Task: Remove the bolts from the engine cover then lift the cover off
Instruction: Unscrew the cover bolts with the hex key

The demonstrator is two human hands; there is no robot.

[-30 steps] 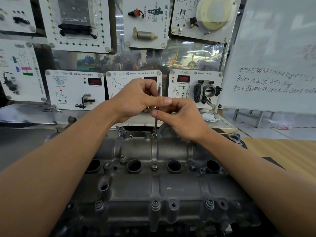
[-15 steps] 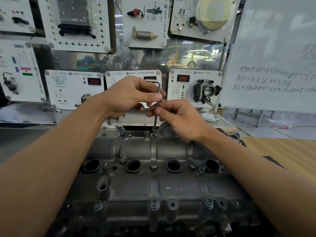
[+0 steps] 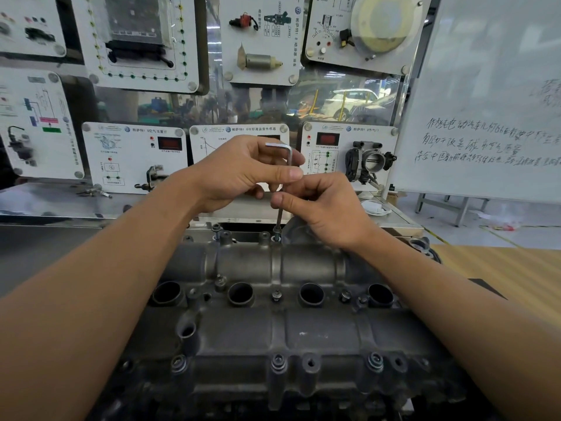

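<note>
Bolt-loosening step: left hand (image 3: 239, 174) and right hand (image 3: 324, 211) pinch the silver bent metal key (image 3: 290, 153) in the grey metal engine cover (image 3: 303, 329)'s small back bolt (image 3: 276, 236), mid-frame; next, twist it.

I read a wood-grain tabletop (image 3: 504, 278) at right, beside the engine (image 3: 273, 399). A dark mat (image 3: 485, 288) shows at the engine's right edge, and its underside is hidden. Behind stands a steel bench (image 3: 403, 221) carrying a white object (image 3: 375, 207) at right and small metal parts (image 3: 94, 191) at left.
</note>
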